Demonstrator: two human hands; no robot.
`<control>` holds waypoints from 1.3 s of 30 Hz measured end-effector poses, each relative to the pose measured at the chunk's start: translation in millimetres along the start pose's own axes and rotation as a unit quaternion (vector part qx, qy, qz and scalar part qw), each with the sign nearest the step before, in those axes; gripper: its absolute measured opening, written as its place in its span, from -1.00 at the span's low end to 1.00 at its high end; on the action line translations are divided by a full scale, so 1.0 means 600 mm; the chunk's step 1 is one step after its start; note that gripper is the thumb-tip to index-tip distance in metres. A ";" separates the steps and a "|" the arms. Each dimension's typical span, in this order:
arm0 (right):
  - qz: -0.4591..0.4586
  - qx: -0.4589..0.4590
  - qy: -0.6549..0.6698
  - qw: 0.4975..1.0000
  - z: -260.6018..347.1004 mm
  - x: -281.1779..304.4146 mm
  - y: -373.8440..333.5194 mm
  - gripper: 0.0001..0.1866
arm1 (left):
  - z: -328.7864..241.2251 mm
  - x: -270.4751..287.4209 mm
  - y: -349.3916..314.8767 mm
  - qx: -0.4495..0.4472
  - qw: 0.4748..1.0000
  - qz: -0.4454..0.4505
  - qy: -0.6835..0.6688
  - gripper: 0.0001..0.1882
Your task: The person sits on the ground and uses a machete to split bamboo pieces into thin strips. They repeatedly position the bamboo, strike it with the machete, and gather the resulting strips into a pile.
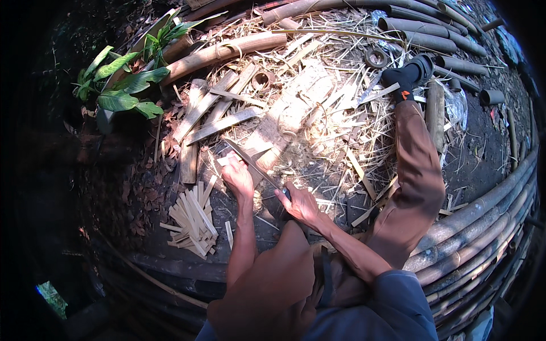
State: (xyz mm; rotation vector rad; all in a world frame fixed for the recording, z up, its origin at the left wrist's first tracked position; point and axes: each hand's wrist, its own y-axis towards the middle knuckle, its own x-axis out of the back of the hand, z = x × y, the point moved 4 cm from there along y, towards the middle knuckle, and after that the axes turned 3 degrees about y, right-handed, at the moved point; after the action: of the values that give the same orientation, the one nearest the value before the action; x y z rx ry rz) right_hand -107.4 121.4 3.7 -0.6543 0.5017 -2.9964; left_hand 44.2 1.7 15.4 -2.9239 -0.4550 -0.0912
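Observation:
My right hand (301,204) is wrapped round the handle of a long knife (253,164), whose dark blade points up and to the left. Close beside the blade, my left hand (238,177) pinches a short, pale bamboo strip (223,161); its fingers hide part of it. Whether blade and strip touch, I cannot tell. Just past the blade lies a light wooden block (267,138) under bright sun. A loose pile of short split bamboo strips (194,220) lies on the ground to the left of my left forearm.
Shavings (341,119) cover the ground ahead. Split bamboo pieces (211,111) and a thick bamboo pole (227,48) lie at far left, near a leafy plant (128,85). My outstretched leg (415,176) is on the right. Long bamboo poles (478,216) curve along the near right.

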 end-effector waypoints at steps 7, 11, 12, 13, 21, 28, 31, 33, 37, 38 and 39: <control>-0.002 -0.045 -0.003 0.999 -0.032 0.004 0.005 -0.56 | 0.010 -0.004 -0.002 -0.012 0.999 0.004 0.034 -0.51; -0.081 -0.060 -0.035 0.994 -0.090 0.008 0.006 -0.59 | -0.011 -0.025 0.002 -0.062 0.994 0.028 0.081 -0.52; -0.065 -0.043 -0.013 0.997 -0.098 -0.004 0.004 -0.63 | -0.001 -0.026 0.004 -0.079 0.992 0.038 0.092 -0.53; -0.072 -0.050 -0.027 0.996 -0.111 -0.009 0.001 -0.62 | 0.005 -0.026 0.014 -0.105 0.984 0.038 0.136 -0.57; 0.034 -0.187 0.120 0.974 -0.120 0.024 0.010 -0.54 | 0.028 0.015 0.049 -0.043 0.973 -0.020 -0.224 -0.74; 0.005 -0.077 -0.031 0.996 -0.053 0.042 -0.027 -0.49 | 0.015 0.020 0.005 -0.040 0.996 0.040 0.065 -0.56; 0.005 -0.006 0.002 1.000 -0.019 0.030 -0.021 -0.52 | 0.014 0.020 -0.022 -0.034 0.987 0.075 0.138 -0.52; -0.034 -0.050 -0.081 0.995 -0.081 0.020 -0.002 -0.49 | 0.017 0.005 -0.025 -0.040 0.991 0.069 0.105 -0.50; 0.021 -0.080 -0.019 0.996 -0.056 0.022 -0.003 -0.49 | 0.024 0.014 -0.029 -0.025 0.998 0.041 0.049 -0.51; 0.044 -0.090 -0.003 0.995 -0.040 0.026 -0.010 -0.49 | 0.003 0.006 -0.033 -0.020 0.997 0.045 0.062 -0.51; 0.021 -0.093 -0.013 0.995 -0.066 0.038 -0.004 -0.49 | -0.014 -0.015 -0.036 -0.021 0.996 0.055 0.068 -0.52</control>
State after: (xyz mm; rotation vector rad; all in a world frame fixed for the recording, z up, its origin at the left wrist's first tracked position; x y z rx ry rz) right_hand -144.2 133.6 -20.7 -0.6827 0.7897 -2.9210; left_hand 29.0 17.8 26.8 -2.9515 -0.2745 -0.2862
